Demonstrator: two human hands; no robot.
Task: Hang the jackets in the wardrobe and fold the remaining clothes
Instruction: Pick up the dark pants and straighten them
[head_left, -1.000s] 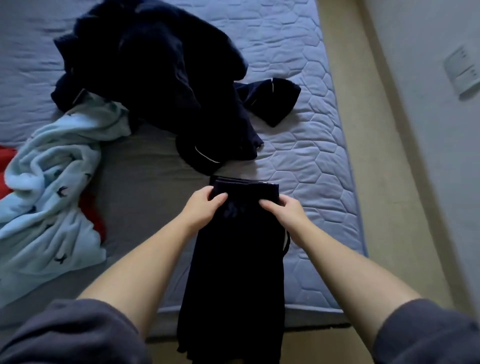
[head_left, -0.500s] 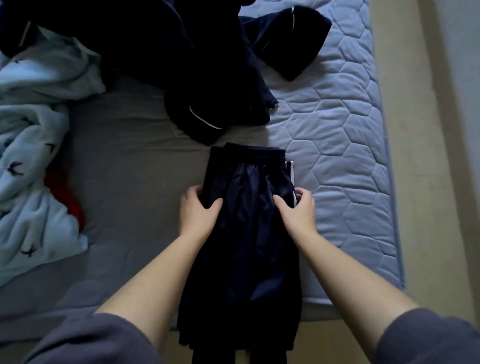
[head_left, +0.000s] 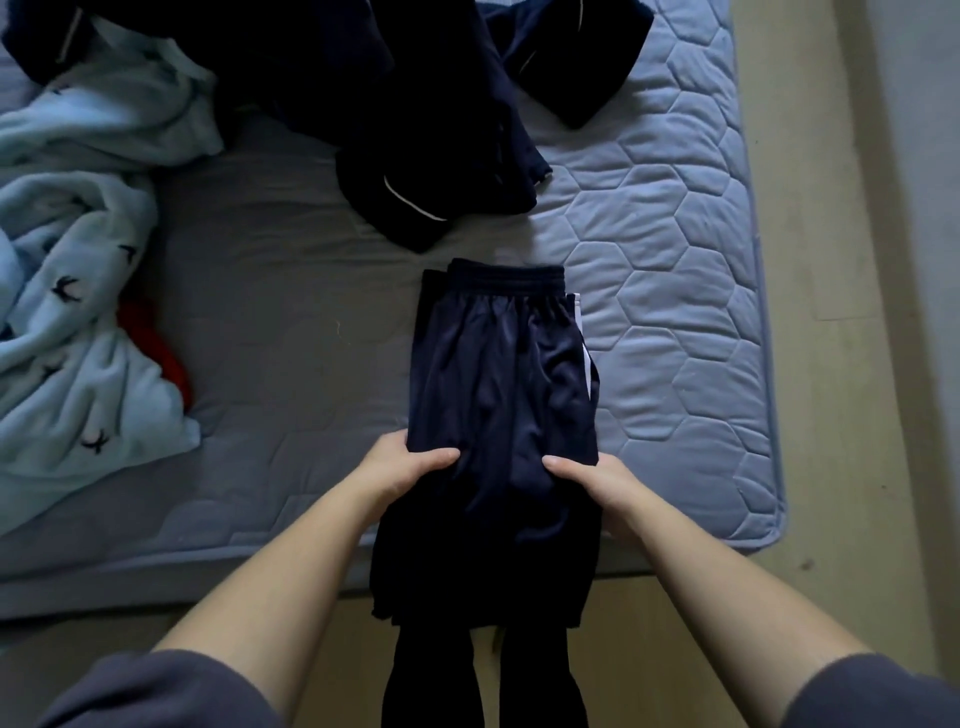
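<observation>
Dark navy shorts (head_left: 501, 374) with an elastic waistband and a white side stripe lie folded lengthwise on the bed (head_left: 291, 322), waistband away from me, the lower end hanging over the bed's near edge. My left hand (head_left: 402, 465) pinches the left edge of the shorts, thumb on top and fingers under the cloth. On the right edge, my right hand (head_left: 595, 486) grips the same way, thumb on top. A heap of dark navy clothes (head_left: 415, 98) with thin white piping lies farther up the bed.
A light blue blanket (head_left: 78, 270) with small bird prints is bunched at the left, with something red (head_left: 156, 348) beneath it. The quilted mattress edge (head_left: 763, 364) runs down the right, next to beige floor (head_left: 831, 364). My dark-clad legs stand below the bed edge.
Both hands slid down the shorts from the waistband toward me and now pinch the sides near the bed's near edge. The view tilted down and moved closer.
</observation>
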